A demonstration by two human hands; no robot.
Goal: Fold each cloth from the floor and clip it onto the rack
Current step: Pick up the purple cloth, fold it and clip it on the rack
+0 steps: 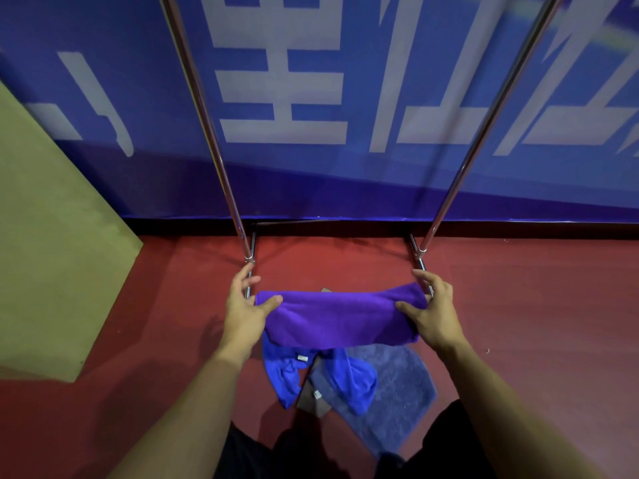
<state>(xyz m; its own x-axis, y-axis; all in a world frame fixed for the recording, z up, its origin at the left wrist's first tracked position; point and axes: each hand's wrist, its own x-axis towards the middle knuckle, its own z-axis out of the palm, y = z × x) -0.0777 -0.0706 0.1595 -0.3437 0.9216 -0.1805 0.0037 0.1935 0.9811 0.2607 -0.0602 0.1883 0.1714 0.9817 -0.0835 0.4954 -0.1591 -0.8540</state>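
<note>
Holding item one, both bare hands share a folded purple microfibre cloth (340, 316) stretched level between them above the floor. Left hand (246, 305): thumb pressed on top of the cloth's left end, fingers spread and loose behind it, so a pinch rather than a fist. Right hand (435, 314): thumb over the right end, fingers curled round the far edge, gripping.

Item two, directly beneath: a crumpled bright-blue cloth (321, 378) with a small white label, lying unfolded on the red floor (536, 305).

Item three: a flat grey-blue pile cloth (397, 385), partly under the blue one, to its right.

Item four: a small brown-grey cloth (313, 404), mostly covered; only a corner with a tag shows, and a further grey scrap peeks above the purple fold.

Item five, beyond the hands: a chrome tubular rack, left upright (207, 115) and right upright (484, 133) rising from low base bars just beside each hand. Top rail and clips are out of view.

Item six, farthest: a blue wall banner with pale lettering (311, 98); an olive board (52, 236) leans at the left.

Risks, as judged: the left pinch looks light, so the fold may slip open on lifting. Raising the cloth between the close uprights could snag an end. A dropped corner would land on the unfolded pile and tangle.
</note>
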